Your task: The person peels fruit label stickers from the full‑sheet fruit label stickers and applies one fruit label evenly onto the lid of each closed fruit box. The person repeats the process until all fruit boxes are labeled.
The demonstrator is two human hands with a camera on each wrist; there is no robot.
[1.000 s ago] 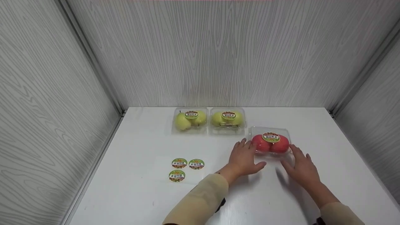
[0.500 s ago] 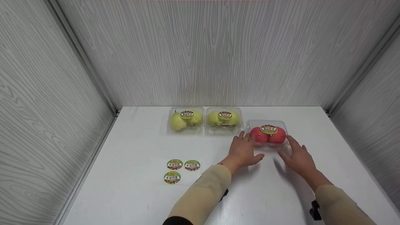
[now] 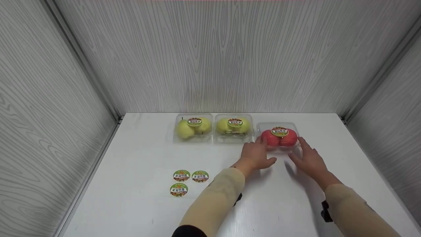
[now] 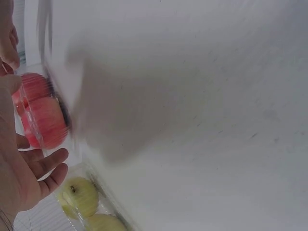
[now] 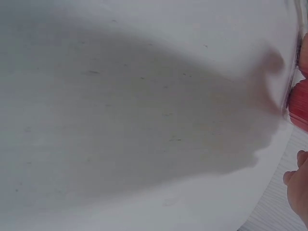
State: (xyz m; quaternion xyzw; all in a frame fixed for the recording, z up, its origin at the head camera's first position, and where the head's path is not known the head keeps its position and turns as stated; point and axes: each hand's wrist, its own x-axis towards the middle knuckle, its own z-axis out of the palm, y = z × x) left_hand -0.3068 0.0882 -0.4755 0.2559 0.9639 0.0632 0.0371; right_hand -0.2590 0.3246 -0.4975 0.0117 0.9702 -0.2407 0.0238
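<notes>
A clear plastic box holding two red apples [image 3: 279, 137] stands on the white table, an oval label [image 3: 279, 131] on its lid. At the box's front left corner are the fingertips of my left hand [image 3: 256, 154], with the thumb pointing away to the right. My right hand [image 3: 310, 161] has its fingers extended along the right side of the box. Only fingertips of the right hand [image 5: 299, 185] show at the edge of the right wrist view. In the left wrist view, the left fingers spread beside the apples [image 4: 45, 120].
Left of the apples, two clear boxes of yellow-green pears [image 3: 193, 126] [image 3: 233, 126] stand side by side near the back wall, each labelled. Three oval stickers [image 3: 181, 175] lie on a sheet at the front left. Grey wood-grain panels [image 3: 210, 59] enclose the table.
The apple box has slid back towards the wall, nearly in line with the pear boxes. Both hands have moved along with it. The head view has shifted slightly.
</notes>
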